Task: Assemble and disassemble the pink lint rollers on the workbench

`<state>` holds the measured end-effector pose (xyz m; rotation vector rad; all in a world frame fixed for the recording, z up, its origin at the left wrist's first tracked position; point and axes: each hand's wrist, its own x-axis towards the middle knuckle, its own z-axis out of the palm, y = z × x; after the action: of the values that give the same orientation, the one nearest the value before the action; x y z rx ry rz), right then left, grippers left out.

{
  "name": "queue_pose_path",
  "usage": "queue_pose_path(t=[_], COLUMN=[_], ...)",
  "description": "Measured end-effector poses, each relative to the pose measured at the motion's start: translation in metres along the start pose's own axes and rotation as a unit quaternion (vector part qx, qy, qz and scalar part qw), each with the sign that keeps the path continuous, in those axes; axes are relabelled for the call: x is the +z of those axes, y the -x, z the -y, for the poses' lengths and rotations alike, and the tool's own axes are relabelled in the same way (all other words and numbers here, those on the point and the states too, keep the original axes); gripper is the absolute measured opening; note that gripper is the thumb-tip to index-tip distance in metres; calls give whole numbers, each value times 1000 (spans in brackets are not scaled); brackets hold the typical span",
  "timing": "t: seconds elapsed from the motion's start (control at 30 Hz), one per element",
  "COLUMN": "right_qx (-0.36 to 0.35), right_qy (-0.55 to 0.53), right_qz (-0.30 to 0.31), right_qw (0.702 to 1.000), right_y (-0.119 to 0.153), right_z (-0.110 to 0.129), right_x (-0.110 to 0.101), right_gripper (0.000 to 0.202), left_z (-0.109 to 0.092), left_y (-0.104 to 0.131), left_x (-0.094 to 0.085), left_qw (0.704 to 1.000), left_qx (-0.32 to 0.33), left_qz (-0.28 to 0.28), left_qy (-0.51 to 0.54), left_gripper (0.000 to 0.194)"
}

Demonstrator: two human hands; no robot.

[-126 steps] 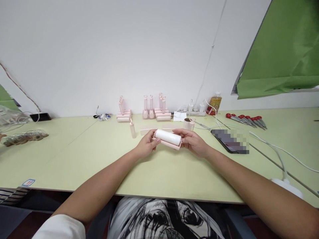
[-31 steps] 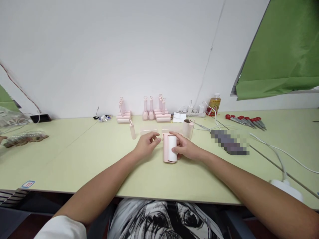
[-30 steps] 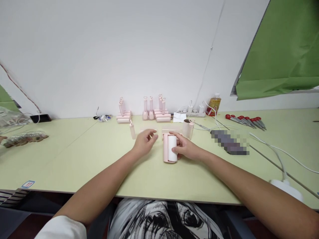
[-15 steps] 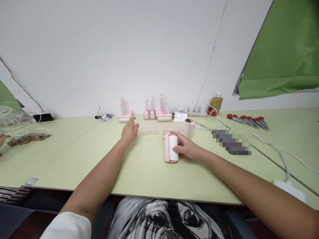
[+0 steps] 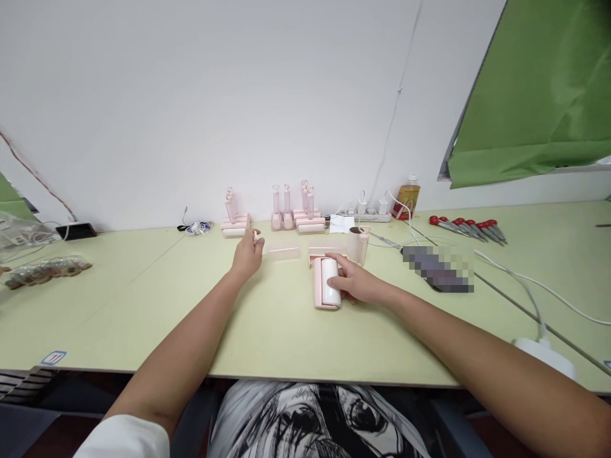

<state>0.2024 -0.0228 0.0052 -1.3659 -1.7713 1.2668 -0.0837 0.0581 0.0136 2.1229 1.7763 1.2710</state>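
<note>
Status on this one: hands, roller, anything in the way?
Left hand: closed around pink handle. Right hand: gripping white roller. See-through cover between handle and roller.

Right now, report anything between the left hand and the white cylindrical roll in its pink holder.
Nothing visible stands between the left hand and the roll; a translucent pinkish rectangular cover lies just beyond that line.
</note>
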Motion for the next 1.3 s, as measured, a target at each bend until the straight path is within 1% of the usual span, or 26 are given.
queue_pose_path(t=[0.17,0.27,0.4,0.57,0.63,0.67,0.7,0.73,0.77,0.8,0.83,0.87,0.9,0.93,0.97,1.0,1.03,1.13,1.23,1.3], right_qx=[25,28,22,22,13,0,-25,-64,-120,-187,-263,-339,-406,-461,-500,-523,-537,-554,-565,-562], right_qy=[50,88,137,188,201,209,221,235,249,263,276,288,300,312,322,328,335,343,299,261], right_qz=[-22,-33,-55,-72,-84,-106,-141,-183,-219,-241,-242,-220,-183,-145,-106,-79,-67,-86,-118,-149], right_qw=[998,995,989,979,976,972,965,952,936,915,893,868,844,818,797,783,771,754,760,770], right_y=[0,0,-1,-4,-4,-4,-4,-2,-1,1,4,7,10,13,15,17,17,16,19,23], right_z=[2,1,-2,-5,-5,-4,-3,-1,1,3,6,8,10,12,13,14,14,13,16,20], right_x=[-2,-4,-7,-8,-9,-8,-8,-7,-5,-2,3,8,15,22,29,36,42,49,45,40], right_gripper=[65,60,60,67,64,61,57,51,46,42,40,40,41,43,44,44,42,34,30,27], left_z=[-10,-16,-26,-44,-52,-56,-60,-65,-70,-75,-80,-85,-90,-95,-100,-104,-108,-114,-111,-106], left_y=[8,14,26,40,43,44,45,45,46,46,47,48,50,52,56,60,63,73,75,72], left_x=[1,5,13,19,18,17,15,14,12,10,9,8,8,8,8,9,10,12,13,13], left_qw=[997,992,980,955,938,927,912,891,862,826,787,751,722,703,690,683,680,679,683,701], left_qx=[-8,8,25,22,10,-3,-25,-58,-99,-143,-185,-219,-243,-257,-265,-269,-272,-268,-247,-237], left_qz=[8,26,59,94,108,114,118,122,128,135,142,149,155,159,160,164,168,186,197,192], left_qy=[81,123,186,282,329,357,392,434,481,528,571,605,628,644,654,659,660,658,658,644], left_gripper=[22,24,25,24,24,24,25,26,28,30,32,33,34,35,35,35,34,31,28,29])
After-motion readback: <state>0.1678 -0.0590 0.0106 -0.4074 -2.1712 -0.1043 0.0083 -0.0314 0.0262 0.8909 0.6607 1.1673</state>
